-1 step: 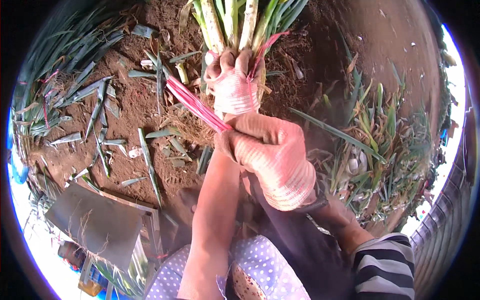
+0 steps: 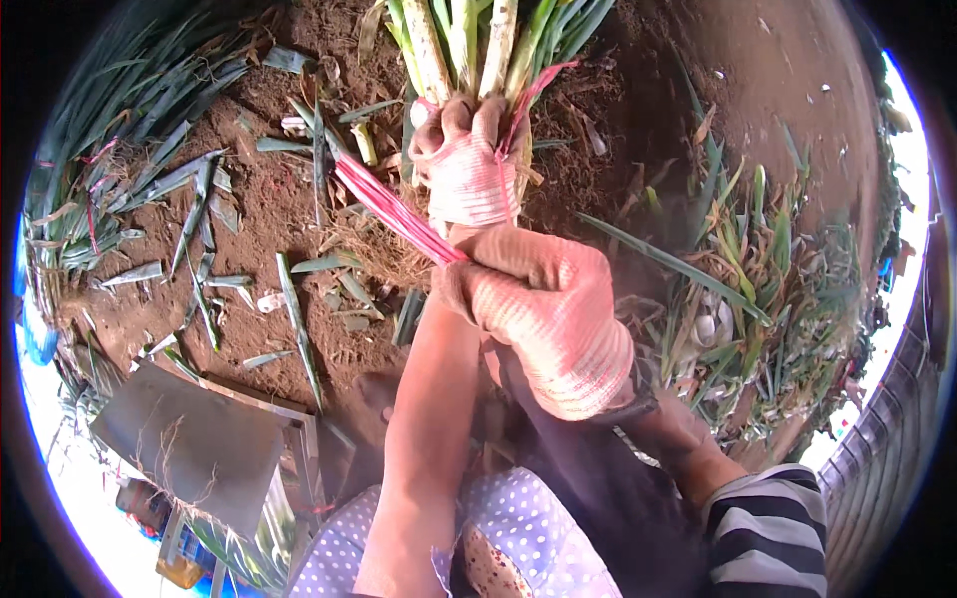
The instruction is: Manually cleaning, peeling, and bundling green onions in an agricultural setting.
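Observation:
A bunch of leeks [image 2: 465, 45], with pale stems and green leaves, is at the top centre. My gloved left hand [image 2: 471, 179] is closed round its lower part, fingers curled over the stems. A thin pink tie [image 2: 538, 90] runs along the bunch and down across that hand. Just below, my gloved right hand [image 2: 553, 319] pinches a bundle of pink plastic strings [image 2: 394, 204] between thumb and fingers; the strings point up and left. Brown roots [image 2: 384, 249] show under the strings, beside my left wrist.
A pile of leeks [image 2: 130, 110] with pink ties lies at the far left. Cut leaf pieces [image 2: 296, 319] litter the brown soil. On the right is a heap of leaf trimmings [image 2: 743, 269]. A grey flat-topped stool [image 2: 189, 439] stands at the lower left.

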Demonstrator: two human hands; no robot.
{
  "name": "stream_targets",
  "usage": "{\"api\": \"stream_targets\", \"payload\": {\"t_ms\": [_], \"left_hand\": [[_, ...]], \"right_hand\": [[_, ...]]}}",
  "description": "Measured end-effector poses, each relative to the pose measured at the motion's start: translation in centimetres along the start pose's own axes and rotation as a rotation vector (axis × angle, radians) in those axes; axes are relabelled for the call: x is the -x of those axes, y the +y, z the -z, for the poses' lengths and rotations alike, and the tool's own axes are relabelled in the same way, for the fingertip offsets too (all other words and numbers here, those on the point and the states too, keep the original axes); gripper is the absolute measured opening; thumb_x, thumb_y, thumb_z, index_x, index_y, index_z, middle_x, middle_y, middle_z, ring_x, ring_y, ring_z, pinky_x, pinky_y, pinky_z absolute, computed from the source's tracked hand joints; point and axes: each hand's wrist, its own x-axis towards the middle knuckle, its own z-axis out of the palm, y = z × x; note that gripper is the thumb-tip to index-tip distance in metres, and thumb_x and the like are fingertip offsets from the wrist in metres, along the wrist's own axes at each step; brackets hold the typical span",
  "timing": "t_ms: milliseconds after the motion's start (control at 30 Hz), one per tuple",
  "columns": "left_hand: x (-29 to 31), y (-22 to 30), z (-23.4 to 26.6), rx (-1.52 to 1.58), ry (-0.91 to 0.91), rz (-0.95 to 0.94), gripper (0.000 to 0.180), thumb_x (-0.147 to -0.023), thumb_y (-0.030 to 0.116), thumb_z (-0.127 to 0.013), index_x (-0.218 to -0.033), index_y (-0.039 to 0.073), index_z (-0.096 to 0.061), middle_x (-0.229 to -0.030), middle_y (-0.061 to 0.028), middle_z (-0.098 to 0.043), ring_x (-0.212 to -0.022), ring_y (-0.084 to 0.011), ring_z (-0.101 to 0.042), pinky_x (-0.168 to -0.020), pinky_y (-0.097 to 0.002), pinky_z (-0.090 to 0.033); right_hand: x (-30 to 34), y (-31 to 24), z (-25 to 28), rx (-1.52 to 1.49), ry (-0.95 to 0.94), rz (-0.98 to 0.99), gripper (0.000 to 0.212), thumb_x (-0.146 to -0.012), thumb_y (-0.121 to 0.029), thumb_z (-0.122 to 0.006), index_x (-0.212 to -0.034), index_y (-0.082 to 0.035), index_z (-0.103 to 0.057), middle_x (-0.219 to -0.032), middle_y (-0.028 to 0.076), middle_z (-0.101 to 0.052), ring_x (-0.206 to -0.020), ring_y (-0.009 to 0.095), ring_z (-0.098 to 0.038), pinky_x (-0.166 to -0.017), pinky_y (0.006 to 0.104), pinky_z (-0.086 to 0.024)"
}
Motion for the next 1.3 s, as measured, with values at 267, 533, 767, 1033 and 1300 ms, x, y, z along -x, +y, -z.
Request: {"api": "stream_targets", "payload": {"t_ms": [267, 533, 767, 1033, 1300], "left_hand": [[0.1, -1.2, 0.6, 0.151, -0.032, 0.020, 0.033, -0.059, 0.023, -0.079, -0.088, 0.015, -0.068, -0.095, -0.0046, -0.058, -0.096, -0.0283, -0.047, -0.082, -0.0397, -0.039], [-0.3, -3.7, 1.9, 0.538, -0.196, 0.260, 0.038, -0.055, 0.010, -0.078, -0.091, 0.008, -0.067, -0.093, -0.0054, -0.061, -0.097, -0.0273, -0.046, -0.087, -0.0373, -0.037], [-0.6, -2.4, 3.0, 0.567, -0.237, 0.337, 0.049, -0.055, -0.003, -0.076, -0.102, 0.005, -0.063, -0.100, -0.0059, -0.059, -0.104, -0.0240, -0.046, -0.091, -0.0332, -0.041], [0.1, -4.0, 2.3, 0.611, -0.202, 0.381, 0.057, -0.054, -0.003, -0.077, -0.108, 0.004, -0.061, -0.107, -0.0105, -0.057, -0.107, -0.0238, -0.046, -0.092, -0.0331, -0.041], [0.7, -3.6, 2.6, 0.457, -0.146, 0.262, 0.046, -0.055, 0.004, -0.075, -0.100, 0.009, -0.066, -0.106, -0.0068, -0.059, -0.103, -0.0275, -0.044, -0.093, -0.0369, -0.037]], "right_hand": [[-2.9, 5.1, -0.1, 0.692, -0.153, 0.930, 0.024, -0.071, -0.015, -0.067, -0.095, -0.014, -0.063, -0.077, 0.008, -0.060, -0.074, 0.028, -0.060, -0.059, 0.0346, -0.048], [-5.4, 1.9, 7.6, 1.006, 0.325, 0.920, 0.054, -0.063, 0.003, -0.068, -0.113, -0.015, -0.059, -0.105, 0.012, -0.059, -0.090, 0.025, -0.062, -0.069, 0.0312, -0.055], [-13.3, 2.8, 13.2, 1.661, 0.383, 1.008, 0.060, -0.065, -0.002, -0.066, -0.122, -0.016, -0.050, -0.116, 0.006, -0.053, -0.101, 0.027, -0.055, -0.089, 0.0413, -0.046], [-13.4, 4.3, 14.4, 1.444, 0.306, 0.793, 0.031, -0.074, -0.015, -0.063, -0.105, -0.013, -0.060, -0.075, 0.008, -0.061, -0.074, 0.024, -0.058, -0.076, 0.0385, -0.046], [-4.3, 5.3, 10.8, 0.089, 0.106, -0.127, 0.014, -0.082, -0.017, -0.066, -0.086, -0.003, -0.064, -0.067, 0.001, -0.062, -0.047, 0.005, -0.048, -0.042, 0.0235, -0.038]]}}
